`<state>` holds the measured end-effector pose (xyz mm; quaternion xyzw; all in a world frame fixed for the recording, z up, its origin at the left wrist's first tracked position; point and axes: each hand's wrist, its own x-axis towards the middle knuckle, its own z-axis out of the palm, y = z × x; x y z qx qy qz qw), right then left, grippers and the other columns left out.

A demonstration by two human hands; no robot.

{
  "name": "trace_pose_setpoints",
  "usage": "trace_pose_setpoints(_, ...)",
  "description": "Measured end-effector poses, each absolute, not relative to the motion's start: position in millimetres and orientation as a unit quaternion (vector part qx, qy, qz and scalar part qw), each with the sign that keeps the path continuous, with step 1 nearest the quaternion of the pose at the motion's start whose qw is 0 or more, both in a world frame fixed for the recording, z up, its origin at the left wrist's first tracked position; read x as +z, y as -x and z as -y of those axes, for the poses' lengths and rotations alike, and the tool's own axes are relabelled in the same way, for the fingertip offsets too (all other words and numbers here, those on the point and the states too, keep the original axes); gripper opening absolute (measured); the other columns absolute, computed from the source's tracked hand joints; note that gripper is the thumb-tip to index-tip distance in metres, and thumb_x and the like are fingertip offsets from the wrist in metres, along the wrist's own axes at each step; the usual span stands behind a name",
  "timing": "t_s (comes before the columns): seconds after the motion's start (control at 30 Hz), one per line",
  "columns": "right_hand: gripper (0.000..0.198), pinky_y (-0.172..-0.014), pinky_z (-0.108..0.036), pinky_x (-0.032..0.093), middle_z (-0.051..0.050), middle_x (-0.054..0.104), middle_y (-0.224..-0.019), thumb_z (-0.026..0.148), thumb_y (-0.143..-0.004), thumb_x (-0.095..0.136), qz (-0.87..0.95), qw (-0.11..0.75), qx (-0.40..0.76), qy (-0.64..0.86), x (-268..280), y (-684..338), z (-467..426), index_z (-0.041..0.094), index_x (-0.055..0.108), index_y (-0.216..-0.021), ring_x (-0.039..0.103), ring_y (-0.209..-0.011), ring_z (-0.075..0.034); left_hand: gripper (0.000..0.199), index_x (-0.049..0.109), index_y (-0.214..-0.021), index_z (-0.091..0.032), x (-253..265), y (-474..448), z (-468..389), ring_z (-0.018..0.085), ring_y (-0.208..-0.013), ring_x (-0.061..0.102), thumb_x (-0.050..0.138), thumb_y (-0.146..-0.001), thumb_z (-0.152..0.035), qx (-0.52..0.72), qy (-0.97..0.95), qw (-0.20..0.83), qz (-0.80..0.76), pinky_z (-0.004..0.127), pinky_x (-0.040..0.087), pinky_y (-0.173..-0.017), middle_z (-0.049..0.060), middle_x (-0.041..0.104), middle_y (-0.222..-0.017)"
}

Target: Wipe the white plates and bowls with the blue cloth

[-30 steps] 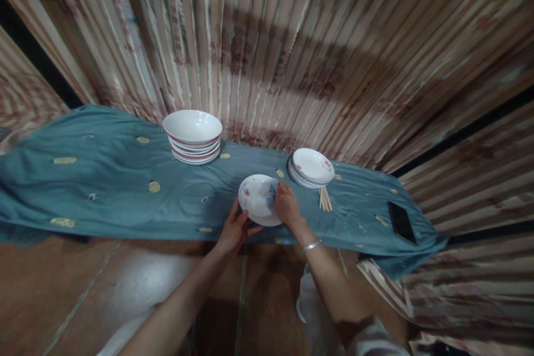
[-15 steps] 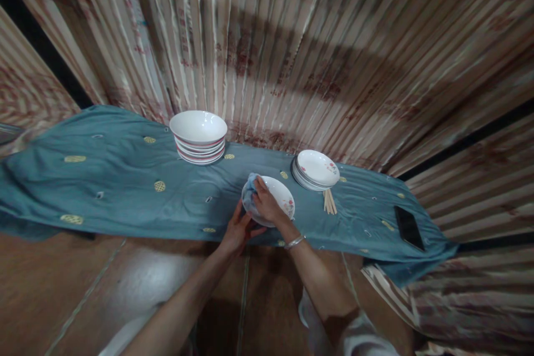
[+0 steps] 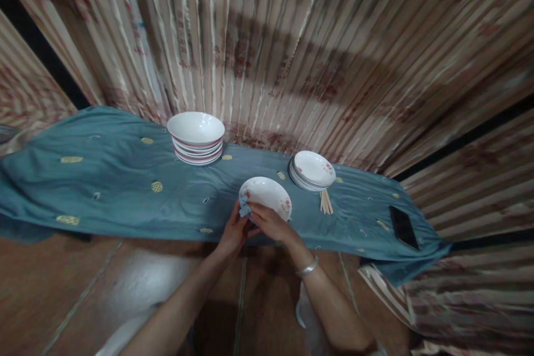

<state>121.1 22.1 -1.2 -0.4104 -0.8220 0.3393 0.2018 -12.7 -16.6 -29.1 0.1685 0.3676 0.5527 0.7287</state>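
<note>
A white plate (image 3: 267,192) with red flowers near its rim is held above the front edge of the cloth-covered table, tilted a little. My left hand (image 3: 234,232) grips its left front rim, some fingers hidden beneath it. My right hand (image 3: 271,224), with a silver bangle at the wrist, is closed on a light blue cloth (image 3: 244,207) and presses it to the plate's left rim, close to the left hand's fingers. Part of the plate's near side is hidden behind the right hand.
A stack of white bowls (image 3: 196,129) with red bands stands at the back left. To the right are stacked flowered plates (image 3: 314,168), wooden chopsticks (image 3: 326,202) and a black phone (image 3: 403,227). A teal tablecloth (image 3: 125,178) covers the table; a striped curtain (image 3: 267,39) hangs behind.
My right hand has drawn the blue cloth from the plate's upper left down to its lower left rim, uncovering more of the plate's flowers. My left hand keeps its grip.
</note>
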Motion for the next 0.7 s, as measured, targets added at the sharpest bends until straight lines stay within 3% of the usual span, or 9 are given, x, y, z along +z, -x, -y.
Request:
trace_pose_setpoints(0.27, 0.029, -0.096, -0.033, 0.05, -0.006, 0.071, -0.115, 0.015, -0.097, 0.042, 0.833, 0.193, 0.302, 0.422, 15.1, -137.1, 5.2, 0.019, 0.067, -0.11, 0.065, -0.107, -0.02, 0.079, 0.036, -0.147, -0.03, -19.8, 15.8, 18.1, 0.021, -0.096, 0.069, 0.074, -0.078, -0.026, 0.535, -0.181, 0.744, -0.357, 0.04, 0.059, -0.083, 0.009, 0.067, -0.121)
trace_pose_setpoints(0.5, 0.04, -0.105, -0.04, 0.047, -0.009, 0.065, -0.131, 0.015, -0.094, 0.043, 0.822, 0.246, 0.241, 0.453, -4.3, -144.3, 19.1, 0.021, 0.061, -0.129, 0.061, -0.121, -0.022, 0.064, 0.046, -0.141, -0.026, -17.0, 16.3, 16.1, 0.024, -0.1, 0.067, 0.069, -0.082, -0.036, 0.545, -0.182, 0.74, -0.35, 0.039, 0.059, -0.081, 0.011, 0.065, -0.124)
trace_pose_setpoints(0.7, 0.037, -0.103, -0.036, 0.048, -0.007, 0.07, -0.123, 0.016, -0.094, 0.044, 0.779, 0.308, 0.298, 0.458, -5.2, -124.0, 0.4, 0.021, 0.064, -0.125, 0.064, -0.114, -0.019, 0.07, 0.044, -0.14, -0.03, -25.0, 15.5, 14.6, 0.019, -0.091, 0.07, 0.073, -0.077, -0.023, 0.548, -0.175, 0.734, -0.361, 0.037, 0.059, -0.079, 0.006, 0.068, -0.117)
